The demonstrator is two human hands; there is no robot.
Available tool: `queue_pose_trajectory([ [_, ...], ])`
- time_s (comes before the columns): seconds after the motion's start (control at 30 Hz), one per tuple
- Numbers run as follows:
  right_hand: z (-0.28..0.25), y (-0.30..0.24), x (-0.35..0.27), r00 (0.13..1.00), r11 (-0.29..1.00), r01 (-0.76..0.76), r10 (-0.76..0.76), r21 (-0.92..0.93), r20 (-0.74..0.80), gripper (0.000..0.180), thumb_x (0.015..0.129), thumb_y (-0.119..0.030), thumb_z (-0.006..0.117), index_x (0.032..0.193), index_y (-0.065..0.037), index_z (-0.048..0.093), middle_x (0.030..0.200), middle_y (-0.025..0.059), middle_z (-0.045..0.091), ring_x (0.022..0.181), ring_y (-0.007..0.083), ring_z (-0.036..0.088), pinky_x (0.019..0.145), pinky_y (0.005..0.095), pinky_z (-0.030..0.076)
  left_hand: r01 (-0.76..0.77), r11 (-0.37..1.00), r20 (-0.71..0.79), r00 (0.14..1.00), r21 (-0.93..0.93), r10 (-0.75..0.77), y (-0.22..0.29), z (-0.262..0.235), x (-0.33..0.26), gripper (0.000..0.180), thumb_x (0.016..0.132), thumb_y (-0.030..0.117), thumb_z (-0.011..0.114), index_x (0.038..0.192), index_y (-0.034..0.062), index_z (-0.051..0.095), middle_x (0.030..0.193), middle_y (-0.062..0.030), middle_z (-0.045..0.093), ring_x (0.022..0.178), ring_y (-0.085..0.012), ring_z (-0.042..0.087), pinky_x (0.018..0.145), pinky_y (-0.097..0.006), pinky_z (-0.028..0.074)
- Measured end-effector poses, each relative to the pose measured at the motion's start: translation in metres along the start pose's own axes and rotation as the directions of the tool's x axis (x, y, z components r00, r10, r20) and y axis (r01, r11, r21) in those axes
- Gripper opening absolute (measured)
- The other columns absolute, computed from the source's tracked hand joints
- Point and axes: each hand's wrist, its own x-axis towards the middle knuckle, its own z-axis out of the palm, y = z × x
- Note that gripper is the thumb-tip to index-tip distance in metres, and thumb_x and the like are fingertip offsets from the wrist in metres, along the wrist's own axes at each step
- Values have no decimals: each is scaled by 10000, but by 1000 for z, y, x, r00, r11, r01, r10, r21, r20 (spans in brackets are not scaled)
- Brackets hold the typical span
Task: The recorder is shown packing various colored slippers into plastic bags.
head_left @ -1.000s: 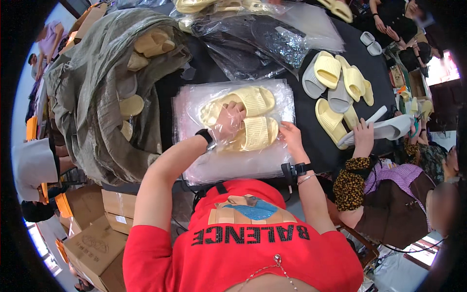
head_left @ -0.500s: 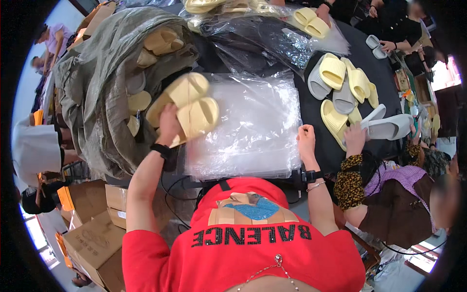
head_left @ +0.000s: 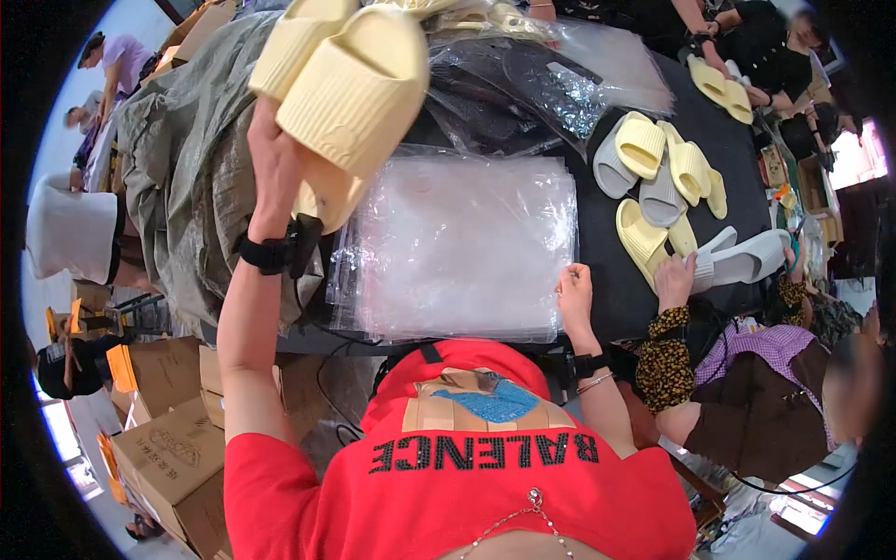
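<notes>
My left hand (head_left: pixel 273 168) is raised at the upper left, closed around a pair of pale yellow slide slippers (head_left: pixel 347 98) with ribbed straps. They are lifted above the table, soles tilted, covering part of the sack behind. Below and to their right lies a flat stack of clear plastic bags (head_left: pixel 462 247) on the black table. At the stack's right edge, my right hand (head_left: pixel 575 297) has its fingers pinched together on the bag edge. How many layers it holds cannot be seen.
A grey-green woven sack (head_left: pixel 177 168) bulges at the left. Yellow and grey slippers (head_left: pixel 663 168) lie at the right of the table (head_left: pixel 607 322). A neighbour's hand (head_left: pixel 674 280) is beside grey slippers (head_left: pixel 747 257). Cardboard boxes (head_left: pixel 173 453) stand at the lower left.
My left hand has lifted the yellow slippers up and closer to the camera, away from the bags. My right hand has shifted slightly left and down. Across the table, another person's yellow slippers have moved right.
</notes>
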Motion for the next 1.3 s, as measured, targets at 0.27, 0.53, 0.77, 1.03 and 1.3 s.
queue_pose_trajectory([
  [0.27,7,3,-27,989,992,94,-103,90,109,187,870,-133,511,999,-9,459,760,52,567,595,101,520,512,239,421,-89,966,625,776,244,-87,-15,142,-117,219,745,179,579,876,6,547,878,-197,568,863,-369,531,758,-440,433],
  [0.53,-4,7,-29,986,968,15,28,-252,164,121,785,-41,513,878,-5,581,730,70,597,613,131,556,579,268,449,-240,790,580,796,564,-173,-114,125,-178,237,631,49,580,862,22,536,940,-137,535,931,-325,482,775,-442,396],
  [0.77,-7,-28,23,849,747,503,-332,-435,411,196,758,-159,610,940,-85,621,1091,189,534,1016,312,505,855,363,410,-211,684,506,822,698,-263,-120,97,-165,209,669,45,572,868,-4,537,933,-141,538,898,-328,496,742,-437,419],
  [1.03,32,-60,101,936,862,353,-325,-364,137,224,802,-127,556,1000,-106,657,1003,142,632,979,284,578,838,324,442,-200,674,483,836,711,-261,-123,98,-172,194,667,34,567,854,1,531,931,-135,534,892,-318,502,727,-436,424],
  [1.3,32,-39,70,837,594,494,-524,-635,161,495,767,-231,615,1219,-72,491,1288,157,418,1204,299,373,969,441,297,-176,700,475,841,692,-258,-121,95,-175,166,677,34,558,837,-1,529,921,-139,534,899,-326,498,728,-440,427],
])
